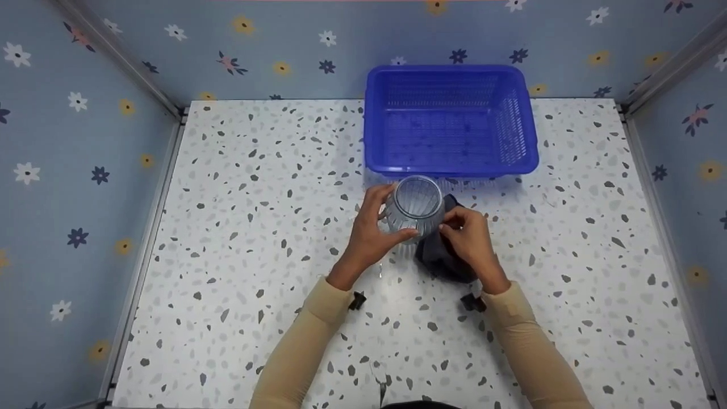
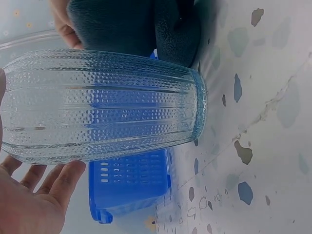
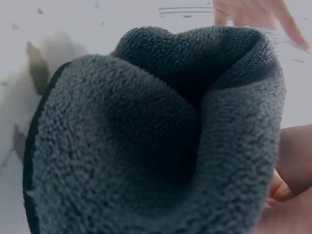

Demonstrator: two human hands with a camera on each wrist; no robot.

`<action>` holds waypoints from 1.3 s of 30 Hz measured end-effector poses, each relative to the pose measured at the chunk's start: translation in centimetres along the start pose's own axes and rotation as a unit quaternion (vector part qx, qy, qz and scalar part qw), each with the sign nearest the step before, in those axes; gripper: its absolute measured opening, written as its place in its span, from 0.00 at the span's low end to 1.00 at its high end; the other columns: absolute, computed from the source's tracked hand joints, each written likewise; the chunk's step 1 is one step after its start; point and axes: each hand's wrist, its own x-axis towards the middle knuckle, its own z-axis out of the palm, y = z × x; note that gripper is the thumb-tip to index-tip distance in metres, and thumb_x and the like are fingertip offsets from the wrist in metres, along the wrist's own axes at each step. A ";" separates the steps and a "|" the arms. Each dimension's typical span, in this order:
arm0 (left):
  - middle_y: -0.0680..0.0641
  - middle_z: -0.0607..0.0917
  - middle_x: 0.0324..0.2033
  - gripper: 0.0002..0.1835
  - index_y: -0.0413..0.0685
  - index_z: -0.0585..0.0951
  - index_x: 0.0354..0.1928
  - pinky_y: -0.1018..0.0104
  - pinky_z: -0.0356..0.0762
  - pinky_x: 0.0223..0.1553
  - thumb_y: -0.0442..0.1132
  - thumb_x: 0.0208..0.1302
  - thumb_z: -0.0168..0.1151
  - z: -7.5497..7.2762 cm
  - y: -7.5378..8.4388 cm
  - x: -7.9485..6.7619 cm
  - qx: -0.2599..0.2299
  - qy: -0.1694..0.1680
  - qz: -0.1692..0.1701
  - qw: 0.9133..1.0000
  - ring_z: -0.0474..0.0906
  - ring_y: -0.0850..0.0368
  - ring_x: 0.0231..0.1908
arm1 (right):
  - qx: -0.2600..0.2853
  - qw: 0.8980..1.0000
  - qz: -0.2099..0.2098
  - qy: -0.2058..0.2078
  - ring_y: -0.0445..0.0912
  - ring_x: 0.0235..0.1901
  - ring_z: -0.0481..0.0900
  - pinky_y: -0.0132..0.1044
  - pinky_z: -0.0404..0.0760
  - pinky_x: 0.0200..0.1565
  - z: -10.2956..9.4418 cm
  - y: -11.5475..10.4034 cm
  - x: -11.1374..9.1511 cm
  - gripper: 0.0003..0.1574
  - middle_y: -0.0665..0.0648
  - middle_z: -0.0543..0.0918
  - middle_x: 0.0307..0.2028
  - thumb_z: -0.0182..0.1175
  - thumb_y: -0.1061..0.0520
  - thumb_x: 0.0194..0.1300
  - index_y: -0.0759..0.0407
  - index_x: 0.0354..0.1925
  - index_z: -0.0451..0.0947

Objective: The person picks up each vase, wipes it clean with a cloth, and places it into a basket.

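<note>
Head view shows us the left grip (image 1: pixel 369 236) curled widely round the glass jar (image 1: pixel 417 207), probably for steadying it, while the right grip (image 1: pixel 471 236), nearly closed, pinches dark cloth (image 1: pixel 443 264).

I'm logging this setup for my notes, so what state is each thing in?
Glass vase: roughly upright, mouth uncovered.
Dark cloth: bunched, folded over itself.
Blue basket: upright, open-topped.
Left hand: curved round the glass vase.
Right hand: holding the dark cloth.
</note>
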 end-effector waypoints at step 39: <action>0.44 0.70 0.70 0.51 0.48 0.68 0.77 0.54 0.81 0.62 0.47 0.53 0.85 0.0 -0.2 -0.1 0.009 0.000 0.008 1.000 0.72 0.47 0.69 | -0.015 0.997 -0.052 0.056 0.58 0.40 0.90 0.23 0.82 0.42 -3.2 -7.7 -0.1 0.06 0.65 0.90 0.38 0.69 0.74 0.63 0.70 0.39 0.88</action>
